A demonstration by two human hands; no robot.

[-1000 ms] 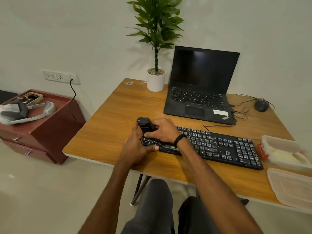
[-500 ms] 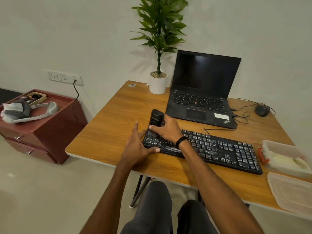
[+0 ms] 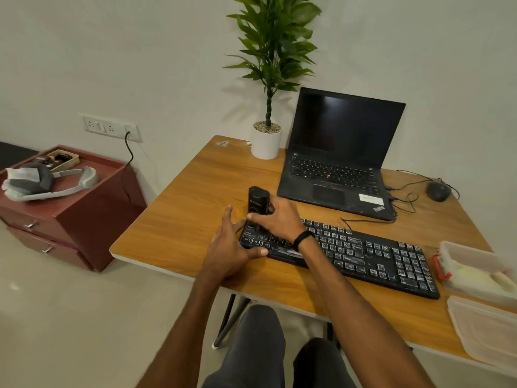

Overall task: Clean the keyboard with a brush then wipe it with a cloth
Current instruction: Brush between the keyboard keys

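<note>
Over at the left end of the keyboard (image 3: 363, 253), gripping the stubby black brush (image 3: 258, 200) low down with the right hand (image 3: 279, 219), fingers curled round it, left hand (image 3: 228, 250) bracing with straight fingers; looks light, stiff, maybe slick.

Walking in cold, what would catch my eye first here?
Probably the two hands at the left end of the black keyboard on the wooden desk: the right hand grips a stubby black brush upright over the keys, while the left hand rests open against the keyboard's corner. Behind them stands an open laptop with a dark screen, beside a tall potted plant.
</note>
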